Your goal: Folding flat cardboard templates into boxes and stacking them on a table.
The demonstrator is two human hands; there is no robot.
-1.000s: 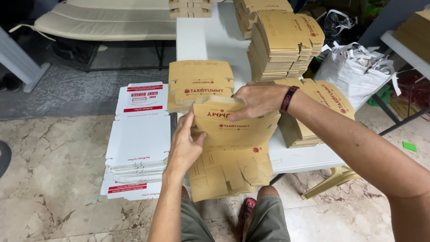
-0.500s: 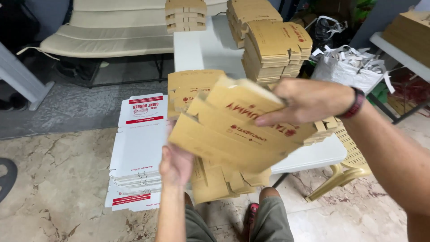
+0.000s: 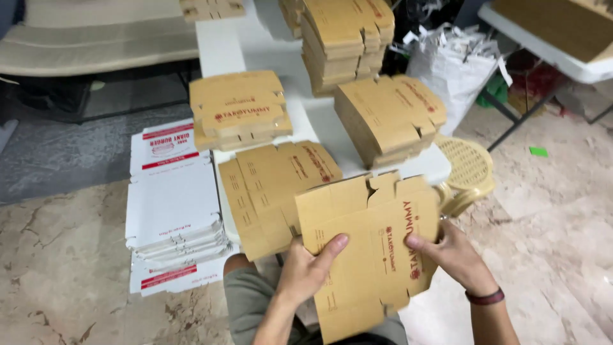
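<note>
Now flat brown box blank (image 3: 373, 249), notched flaps, red print, slightly tilted.

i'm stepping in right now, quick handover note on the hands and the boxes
Left hand: grips the flat brown carton blank at its left edge, thumb on top.
Right hand: holds its right edge.
Blank is unfolded, held over the lap.
More flat blanks lie on the white table; folded brown stacks behind.
White flat boxes are piled on the floor.
Left: fold the held blank.

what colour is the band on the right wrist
Dark maroon, on the wristband by the right hand; head view.
</note>
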